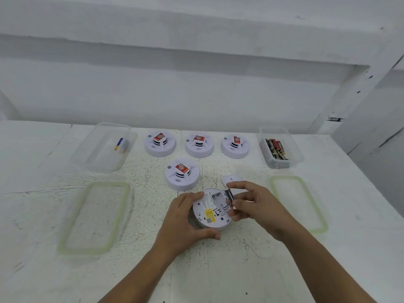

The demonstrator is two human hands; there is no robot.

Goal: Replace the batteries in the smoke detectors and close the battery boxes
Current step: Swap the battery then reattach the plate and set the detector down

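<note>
A white smoke detector (209, 212) lies upside down on the table, its battery compartment open and a yellow label on its back. My left hand (183, 219) grips its left rim. My right hand (251, 202) pinches a dark battery (230, 196) at the compartment's right side. The detector's small white battery cover (229, 178) lies just behind my right hand. Several other detectors stand face up: one (182, 174) close behind, and a back row of three, the left detector (160, 144), the middle detector (199, 145) and the right detector (235, 146).
A clear box (281, 147) at the back right holds several dark batteries. Another clear box (105, 147) at the back left holds a few batteries with blue and yellow ends. Green-rimmed lids lie flat, the left lid (94, 217) and the right lid (299, 202). A white wall stands behind the table.
</note>
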